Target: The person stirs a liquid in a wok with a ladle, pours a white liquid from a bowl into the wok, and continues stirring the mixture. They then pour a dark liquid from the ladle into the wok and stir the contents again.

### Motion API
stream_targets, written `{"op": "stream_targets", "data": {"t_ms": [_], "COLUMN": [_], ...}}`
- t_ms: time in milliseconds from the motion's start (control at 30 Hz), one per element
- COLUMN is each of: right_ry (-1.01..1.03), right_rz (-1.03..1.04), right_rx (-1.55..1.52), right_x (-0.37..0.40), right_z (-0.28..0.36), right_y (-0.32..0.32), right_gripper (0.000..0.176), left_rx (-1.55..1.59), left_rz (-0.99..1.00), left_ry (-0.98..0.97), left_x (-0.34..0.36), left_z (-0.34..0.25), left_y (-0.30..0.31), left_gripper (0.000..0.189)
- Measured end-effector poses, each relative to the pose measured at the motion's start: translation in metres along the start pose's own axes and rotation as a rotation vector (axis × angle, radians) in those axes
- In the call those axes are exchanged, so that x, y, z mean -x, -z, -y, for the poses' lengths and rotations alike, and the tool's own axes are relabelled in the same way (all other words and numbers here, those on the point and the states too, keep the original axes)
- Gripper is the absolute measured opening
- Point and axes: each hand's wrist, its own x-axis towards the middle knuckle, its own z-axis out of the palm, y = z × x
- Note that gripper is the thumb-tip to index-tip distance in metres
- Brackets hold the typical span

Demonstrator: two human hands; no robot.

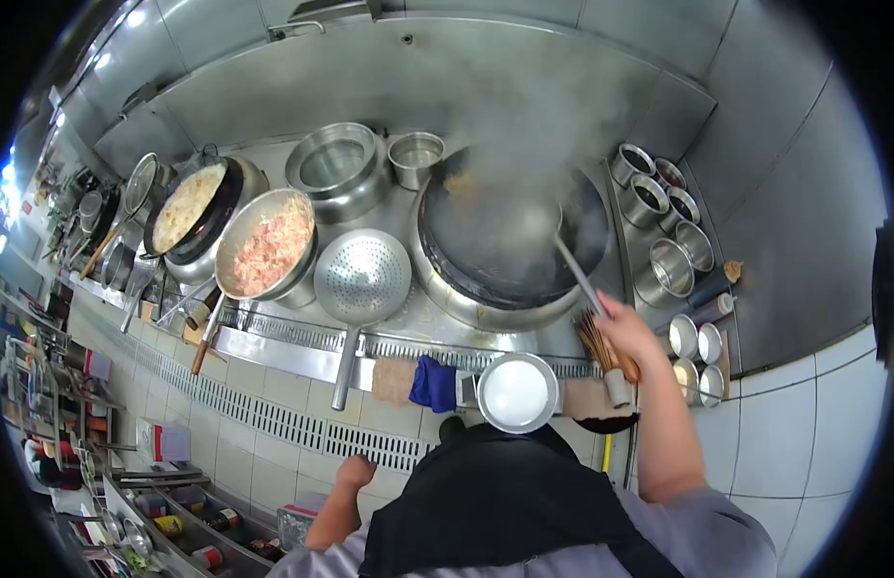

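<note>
Right hand [625, 332] is clamped on the long-handled ladle [577, 270] right of center, probably to sit clear of the steaming wok [461, 262]; left hand [355, 471], lower center, curls, seemingly empty, likely unneeded.

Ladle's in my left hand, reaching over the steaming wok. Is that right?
Not quite: the head view shows the ladle in the right hand, while the left hand is down away from the stove. The ladle does reach over the steaming wok.
</note>
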Motion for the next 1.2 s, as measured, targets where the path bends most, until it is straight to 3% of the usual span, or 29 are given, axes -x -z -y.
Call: {"op": "stream_targets", "data": {"t_ms": [100, 200, 233, 300, 333, 400, 433, 500, 533, 567, 633, 767, 867, 900, 967, 1000, 1067, 1200], "right_ry": [0.069, 0.028, 0.029, 0.065, 0.067, 0.634, 0.633, 0.198, 0.072, 0.09, 0.055, 0.039, 0.498, 0.497, 0.204, 0.164, 0.081, -0.028], "right_rz": [-0.229, 0.083, 0.079, 0.043, 0.041, -0.401, -0.4, -0.533, -0.458, -0.397, -0.041, 0.061, -0.461, -0.462, -0.549, -0.37, -0.059, 0.166], "right_rx": [0.064, -0.177, -0.181, 0.214, 0.219, 0.481, 0.481, 0.512, 0.339, 0.272, -0.001, 0.079, 0.469, 0.47, 0.425, 0.218, -0.254, -0.318], "right_x": [-0.052, -0.037, -0.02, 0.001, -0.02, -0.074, -0.075, -0.075, -0.057, -0.07, -0.053, -0.019, -0.074, -0.072, -0.072, -0.071, -0.055, 0.007], "right_z": [0.013, 0.02, 0.023, 0.027, 0.008, -0.04, -0.026, 0.013, 0.034, 0.021, 0.023, 0.031, -0.014, -0.008, 0.01, 0.013, 0.009, 0.003], "right_y": [-0.045, -0.05, -0.037, -0.008, 0.008, 0.03, 0.028, 0.008, -0.012, -0.027, -0.036, 0.005, 0.021, 0.012, -0.02, -0.035, -0.059, -0.01], "right_gripper": [0.062, 0.065, 0.065, 0.064, 0.064, 0.061, 0.061, 0.059, 0.057, 0.058, 0.061, 0.064, 0.062, 0.062, 0.058, 0.056, 0.051, 0.056], "left_rx": [-0.159, -0.15, -0.107, -0.023, 0.016, 0.059, 0.059, -0.101, -0.073, -0.072, -0.103, 0.011, -0.134, -0.135, -0.042, -0.04, -0.243, -0.067], "left_rz": [0.14, 0.112, 0.052, 0.04, -0.026, -0.069, -0.067, 0.096, 0.135, 0.127, 0.151, 0.112, 0.128, 0.129, 0.188, 0.184, 0.197, 0.139], "left_ry": [-0.093, -0.131, -0.141, -0.109, -0.092, -0.054, -0.053, -0.127, -0.068, -0.071, -0.115, -0.008, -0.159, -0.161, -0.025, -0.033, -0.24, -0.116], "left_x": [-0.005, -0.012, -0.012, -0.008, -0.007, 0.001, -0.001, -0.005, 0.001, 0.001, 0.006, 0.013, -0.014, -0.003, 0.019, 0.006, -0.025, -0.001], "left_z": [0.005, 0.009, 0.008, 0.002, 0.006, 0.012, 0.019, 0.029, 0.026, 0.025, 0.028, 0.029, 0.068, 0.059, 0.038, 0.045, 0.079, 0.041], "left_y": [-0.005, -0.001, 0.001, 0.01, 0.006, 0.0, -0.008, -0.019, -0.018, -0.017, -0.019, -0.02, -0.06, -0.05, -0.029, -0.037, -0.079, -0.036], "left_gripper": [0.043, 0.042, 0.041, 0.04, 0.041, 0.043, 0.043, 0.045, 0.046, 0.046, 0.047, 0.048, 0.048, 0.048, 0.047, 0.047, 0.047, 0.047]}}
